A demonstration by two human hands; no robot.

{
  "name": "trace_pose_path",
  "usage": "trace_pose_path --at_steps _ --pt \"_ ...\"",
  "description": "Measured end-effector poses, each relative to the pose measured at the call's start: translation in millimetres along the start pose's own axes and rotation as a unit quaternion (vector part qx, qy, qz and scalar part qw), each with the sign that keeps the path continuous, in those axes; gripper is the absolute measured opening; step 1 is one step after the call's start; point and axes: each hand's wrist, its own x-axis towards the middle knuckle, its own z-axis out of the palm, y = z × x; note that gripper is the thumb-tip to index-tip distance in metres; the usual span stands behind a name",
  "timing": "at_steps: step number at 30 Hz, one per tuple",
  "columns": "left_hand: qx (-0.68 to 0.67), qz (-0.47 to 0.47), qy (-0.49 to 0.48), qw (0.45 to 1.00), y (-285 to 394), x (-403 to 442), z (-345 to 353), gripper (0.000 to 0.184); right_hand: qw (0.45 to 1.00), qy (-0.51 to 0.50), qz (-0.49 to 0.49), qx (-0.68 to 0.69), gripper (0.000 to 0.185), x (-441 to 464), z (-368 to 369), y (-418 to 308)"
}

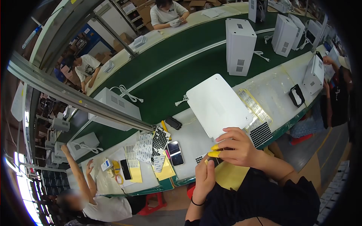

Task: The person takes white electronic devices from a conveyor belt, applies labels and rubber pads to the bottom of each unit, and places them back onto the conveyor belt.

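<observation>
Both hands meet at the near edge of a white rectangular panel [217, 105] lying on the bench. My left hand [204, 177], with a dark band at the wrist, is closed, thumb and fingers pinched round something small and dark. My right hand [238, 150] comes in from the right, its bent fingers closing on the same spot; two fingertips wear yellow covers. What they hold is too small to name. A small sheet of black dots [200, 159] shows just left of the fingers. Below the hands is a yellow sheet [230, 176].
A larger black-dot sheet [261, 134] and a yellow-edged label sheet [255, 107] lie right of the panel. Left are a phone [175, 153], dotted sheets [160, 141] and a black object [173, 122]. White units [240, 47] stand on the green belt [166, 90]. Co-workers sit around.
</observation>
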Motion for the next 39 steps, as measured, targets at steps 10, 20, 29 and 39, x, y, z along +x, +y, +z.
trace_pose_path --at_steps 10,20,29,39 --pt "0.055 0.063 -0.008 0.996 -5 0 1 0.033 0.993 -0.008 0.052 0.102 0.016 1 3 -1" --pt "0.078 0.039 0.036 0.996 2 11 -1 0.035 0.997 0.073 -0.022 -0.001 0.013 -5 23 8" --pt "-0.22 -0.141 0.051 0.964 -19 -1 2 0.049 0.997 0.026 -0.039 0.065 0.011 -4 14 13" --pt "0.17 0.196 -0.081 0.962 5 37 -9 0.026 0.987 0.074 0.08 0.117 0.015 35 -60 53"
